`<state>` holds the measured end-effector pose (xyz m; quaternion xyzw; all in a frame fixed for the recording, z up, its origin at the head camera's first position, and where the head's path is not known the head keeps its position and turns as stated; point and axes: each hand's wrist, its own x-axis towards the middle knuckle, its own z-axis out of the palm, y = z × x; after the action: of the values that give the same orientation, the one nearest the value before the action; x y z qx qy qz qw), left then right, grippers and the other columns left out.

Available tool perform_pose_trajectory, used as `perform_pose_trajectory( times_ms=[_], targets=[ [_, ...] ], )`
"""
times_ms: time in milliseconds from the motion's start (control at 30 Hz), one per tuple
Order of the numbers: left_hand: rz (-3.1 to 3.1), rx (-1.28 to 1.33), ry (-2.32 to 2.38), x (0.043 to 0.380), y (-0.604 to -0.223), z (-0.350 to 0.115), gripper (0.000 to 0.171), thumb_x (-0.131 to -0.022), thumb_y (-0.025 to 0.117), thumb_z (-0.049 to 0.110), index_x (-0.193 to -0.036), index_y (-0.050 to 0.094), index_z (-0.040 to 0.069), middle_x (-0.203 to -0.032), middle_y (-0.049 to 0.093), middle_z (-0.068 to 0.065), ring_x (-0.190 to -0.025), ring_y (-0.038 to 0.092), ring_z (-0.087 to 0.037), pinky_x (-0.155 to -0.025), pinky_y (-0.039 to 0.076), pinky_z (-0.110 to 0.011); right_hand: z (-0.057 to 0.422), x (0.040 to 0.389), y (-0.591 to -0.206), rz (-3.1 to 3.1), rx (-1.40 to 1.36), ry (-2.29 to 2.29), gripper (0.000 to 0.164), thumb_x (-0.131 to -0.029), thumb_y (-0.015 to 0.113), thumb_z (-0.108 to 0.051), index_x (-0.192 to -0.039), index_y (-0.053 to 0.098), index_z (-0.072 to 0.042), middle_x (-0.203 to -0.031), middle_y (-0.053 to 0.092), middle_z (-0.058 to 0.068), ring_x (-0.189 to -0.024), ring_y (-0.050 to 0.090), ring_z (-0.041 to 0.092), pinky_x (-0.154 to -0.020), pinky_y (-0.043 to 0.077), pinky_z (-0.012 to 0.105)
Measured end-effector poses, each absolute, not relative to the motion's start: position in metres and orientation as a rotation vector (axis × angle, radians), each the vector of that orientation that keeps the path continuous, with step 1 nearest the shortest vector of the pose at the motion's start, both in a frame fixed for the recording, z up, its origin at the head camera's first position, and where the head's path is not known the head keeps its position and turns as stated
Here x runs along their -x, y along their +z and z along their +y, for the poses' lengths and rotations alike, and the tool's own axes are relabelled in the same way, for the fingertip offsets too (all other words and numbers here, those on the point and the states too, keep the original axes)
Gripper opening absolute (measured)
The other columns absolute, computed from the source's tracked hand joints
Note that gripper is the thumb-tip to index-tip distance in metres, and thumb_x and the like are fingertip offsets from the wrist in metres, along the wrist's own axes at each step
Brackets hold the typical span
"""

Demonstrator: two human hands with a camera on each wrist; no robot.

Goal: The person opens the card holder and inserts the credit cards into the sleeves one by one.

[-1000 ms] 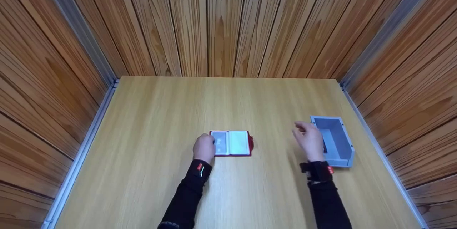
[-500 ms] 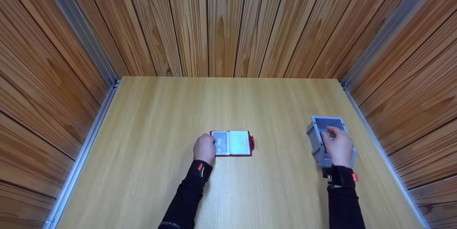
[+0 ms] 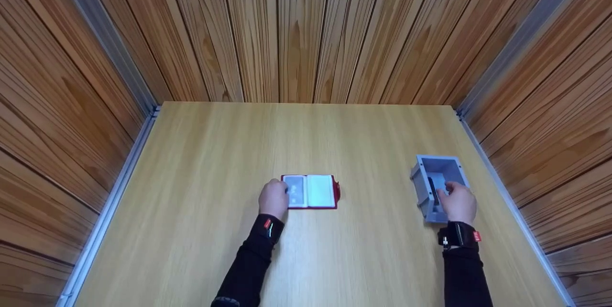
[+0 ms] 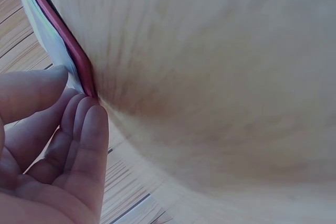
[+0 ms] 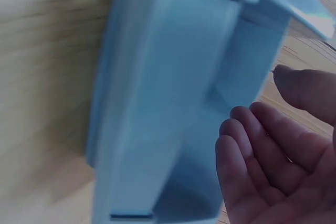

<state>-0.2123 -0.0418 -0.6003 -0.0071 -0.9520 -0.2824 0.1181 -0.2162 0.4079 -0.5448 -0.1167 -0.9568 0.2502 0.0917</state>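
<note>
A small card holder (image 3: 319,191) with a red cover lies spread on the table, its clear sleeves facing up and a red strap at its right side. My left hand (image 3: 273,199) pinches its left edge; in the left wrist view the thumb rests on the sleeve side and the fingertips (image 4: 94,116) meet the red cover (image 4: 73,56). Over the near right part of a blue-grey bin (image 3: 442,163) is my right hand (image 3: 460,203), fingers loosely bent and thumb apart from them, with nothing seen between. A slim black object (image 3: 433,191) is inside the bin along its left wall.
The wooden table (image 3: 215,144) is bordered by plank walls (image 3: 296,34) at the back and both sides. Metal rails (image 3: 107,211) run along its left and right edges. The bin stands near the right rail.
My right hand has moved right from beside the bin's left wall to over the bin, then slightly lower and further right. The left hand keeps its place on the card holder.
</note>
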Motion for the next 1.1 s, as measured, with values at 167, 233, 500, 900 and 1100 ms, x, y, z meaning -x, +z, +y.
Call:
perform_pose_trajectory(
  times_ms=[167,233,500,900,1100],
  targets=[
    [-2.794,0.019,-0.819,0.213,-0.601,-0.042,0.016,-0.076,0.066,-0.007,-0.065,0.062,0.005,-0.071,0.056,-0.010,-0.068,0.060,-0.030,-0.060,0.047,-0.043,0.407,0.220,-0.555,-2.868,0.303,0.695,0.037,-0.092,0.063,-0.013,-0.117,0.061,0.015,-0.110,0.063,0.034,-0.104,0.058,0.050,-0.088,0.043,0.057],
    [-2.799,0.019,-0.815,0.213,-0.601,-0.042,0.016,-0.076,0.066,-0.006,-0.066,0.062,0.005,-0.071,0.056,-0.010,-0.068,0.059,-0.029,-0.061,0.048,-0.043,0.406,0.221,-0.558,-2.887,0.294,0.679,0.036,-0.092,0.063,-0.012,-0.116,0.060,0.016,-0.109,0.062,0.034,-0.103,0.058,0.050,-0.088,0.043,0.057],
    [-2.809,0.008,-0.822,0.213,-0.601,-0.042,0.015,-0.078,0.068,-0.006,-0.068,0.064,0.004,-0.072,0.056,-0.009,-0.068,0.059,-0.027,-0.062,0.048,-0.042,0.408,0.228,-0.564,-2.986,0.335,0.696,0.039,-0.094,0.060,-0.010,-0.124,0.055,0.015,-0.117,0.057,0.035,-0.110,0.054,0.051,-0.091,0.042,0.058],
    [-2.732,0.059,-0.786,0.211,-0.606,-0.041,0.019,-0.073,0.069,-0.006,-0.061,0.060,0.005,-0.068,0.055,-0.011,-0.065,0.059,-0.031,-0.058,0.047,-0.044,0.416,0.235,-0.576,-3.072,0.314,0.601,0.041,-0.089,0.047,-0.003,-0.122,0.052,0.021,-0.111,0.052,0.045,-0.105,0.051,0.059,-0.091,0.041,0.063],
    [-2.742,0.042,-0.806,0.212,-0.604,-0.042,0.018,-0.075,0.069,-0.006,-0.063,0.061,0.004,-0.069,0.055,-0.011,-0.066,0.059,-0.031,-0.059,0.048,-0.044,0.417,0.237,-0.577,-3.089,0.302,0.594,0.041,-0.089,0.041,0.002,-0.124,0.052,0.021,-0.112,0.051,0.045,-0.105,0.050,0.060,-0.091,0.040,0.063]
  ],
)
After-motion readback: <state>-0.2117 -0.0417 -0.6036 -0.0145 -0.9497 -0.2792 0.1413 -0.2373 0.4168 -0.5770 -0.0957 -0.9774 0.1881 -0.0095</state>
